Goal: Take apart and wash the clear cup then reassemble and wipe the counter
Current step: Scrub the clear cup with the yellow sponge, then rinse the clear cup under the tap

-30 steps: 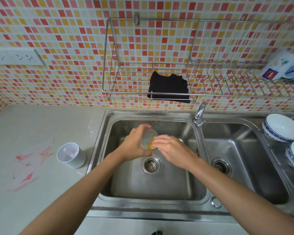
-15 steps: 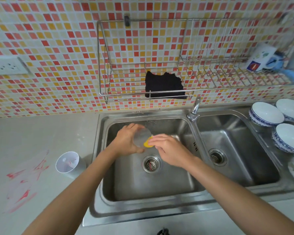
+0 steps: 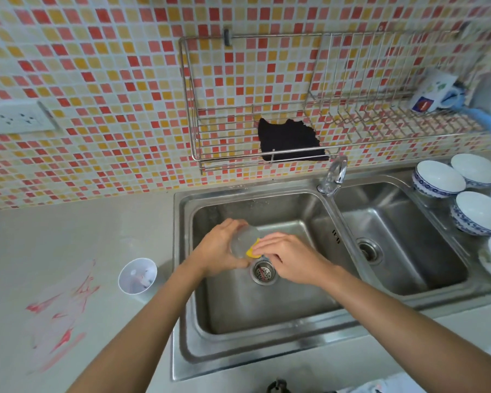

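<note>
Over the left basin of the steel sink (image 3: 267, 347), my left hand (image 3: 219, 248) grips a clear cup part (image 3: 243, 241), held on its side above the drain (image 3: 263, 271). My right hand (image 3: 289, 258) presses a yellow sponge (image 3: 251, 251) against that part's open end. Most of the sponge is hidden under my fingers. A second cup part, white and translucent (image 3: 138, 276), stands upright on the counter left of the sink. Red smears (image 3: 60, 307) mark the counter (image 3: 68, 231) further left.
A tap (image 3: 333, 175) rises between the two basins. A black cloth (image 3: 289, 143) hangs in the wire wall rack (image 3: 338, 131). A mug (image 3: 432, 92) lies on the rack's right end. Several blue-rimmed bowls (image 3: 438, 178) sit upside down right of the sink. A wall socket (image 3: 14, 117) is at far left.
The head camera has swung so the sink sits further right and lower in view. Both hands stay together over the drain, the sponge shifting slightly against the clear part.
</note>
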{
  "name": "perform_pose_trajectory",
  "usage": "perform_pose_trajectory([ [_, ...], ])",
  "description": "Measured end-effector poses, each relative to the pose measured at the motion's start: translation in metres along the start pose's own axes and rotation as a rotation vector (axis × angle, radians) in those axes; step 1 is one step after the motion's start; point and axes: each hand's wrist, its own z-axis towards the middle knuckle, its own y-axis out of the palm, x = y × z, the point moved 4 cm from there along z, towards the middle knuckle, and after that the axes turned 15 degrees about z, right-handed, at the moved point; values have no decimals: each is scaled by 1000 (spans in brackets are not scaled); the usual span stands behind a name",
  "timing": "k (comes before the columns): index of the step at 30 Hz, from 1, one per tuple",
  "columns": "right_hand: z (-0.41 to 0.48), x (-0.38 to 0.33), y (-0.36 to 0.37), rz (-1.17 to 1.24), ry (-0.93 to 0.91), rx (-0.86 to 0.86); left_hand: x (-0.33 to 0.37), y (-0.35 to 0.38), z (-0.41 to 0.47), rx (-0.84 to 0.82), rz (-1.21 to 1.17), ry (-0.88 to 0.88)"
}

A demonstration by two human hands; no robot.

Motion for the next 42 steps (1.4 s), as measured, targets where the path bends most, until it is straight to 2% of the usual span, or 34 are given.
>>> perform_pose_trajectory([
  [4,14,-10,1,-130,-73,72,-7,-7,-5,35,-47,-12],
  [8,25,-25,5,21,69,69,-22,-14,-11,8,-24,-41],
  [10,33,-37,-11,78,98,197,-34,-16,-17,24,-43,-90],
  [14,60,-64,-61,269,120,607,-44,-25,-20,38,-45,-98],
  [18,108,-73,-94,250,163,780,-47,-34,-19,62,-54,-84],
  [22,165,-56,-107,192,291,789,-45,-41,-18,82,-72,-80],
  [27,206,-30,-95,72,469,615,-44,-48,-21,97,-120,-66],
  [30,215,-24,-88,-106,563,518,-50,-48,-27,111,-117,-76],
  [34,215,-26,-86,-122,613,501,-56,-44,-33,108,-104,-120],
  [37,208,-35,-86,-33,511,532,-58,-39,-34,114,-100,-156],
  [40,179,-52,-85,133,207,697,-55,-33,-30,118,-98,-179],
  [42,138,-53,-84,200,83,809,-47,-27,-21,123,-103,-188],
])
